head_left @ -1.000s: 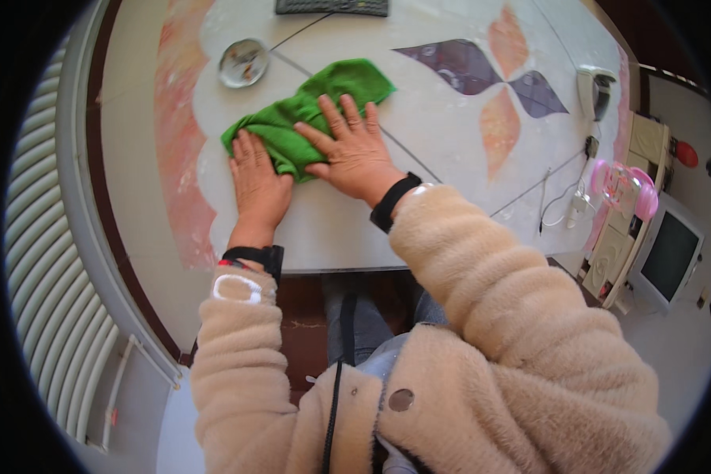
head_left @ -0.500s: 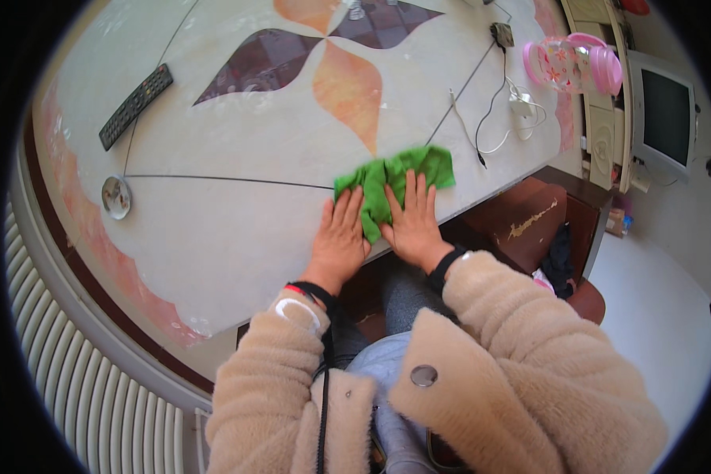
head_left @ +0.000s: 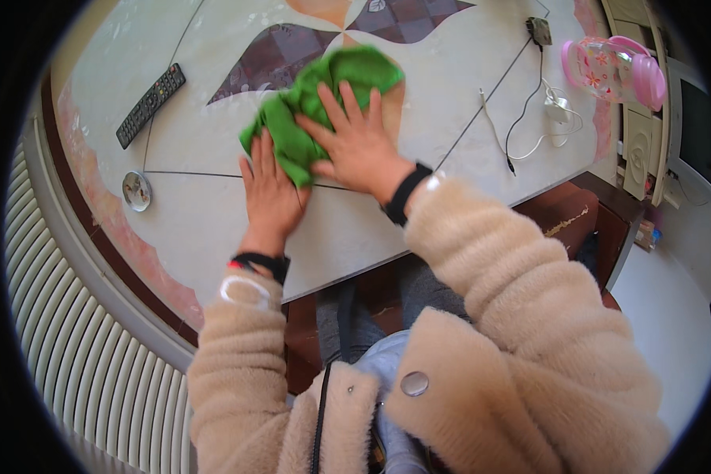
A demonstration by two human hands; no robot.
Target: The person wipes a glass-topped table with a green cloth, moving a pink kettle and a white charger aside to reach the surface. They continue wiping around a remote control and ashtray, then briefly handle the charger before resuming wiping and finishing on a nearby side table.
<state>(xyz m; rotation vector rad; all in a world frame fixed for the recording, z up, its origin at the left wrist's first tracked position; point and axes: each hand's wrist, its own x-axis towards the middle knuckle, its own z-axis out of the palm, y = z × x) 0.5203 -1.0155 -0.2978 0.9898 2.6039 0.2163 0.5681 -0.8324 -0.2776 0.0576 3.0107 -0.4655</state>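
Note:
A crumpled green cloth (head_left: pixel 312 107) lies on the pale patterned tabletop (head_left: pixel 213 229). My right hand (head_left: pixel 355 142) presses flat on its right part, fingers spread. My left hand (head_left: pixel 270 193) lies flat beside it, with fingertips on the cloth's near left corner. Both wrists wear dark bands, and fluffy beige sleeves cover my forearms.
A black remote control (head_left: pixel 150 104) lies at the far left. A small round metal dish (head_left: pixel 137 190) sits near the left edge. A white charger with cables (head_left: pixel 557 110) and a pink bottle (head_left: pixel 616 67) are at the right. A ribbed white radiator (head_left: pixel 63 340) runs along the left.
Both hands have slid the green cloth away from the near table edge toward the table's middle. The view has swung too, so the remote now sits closer.

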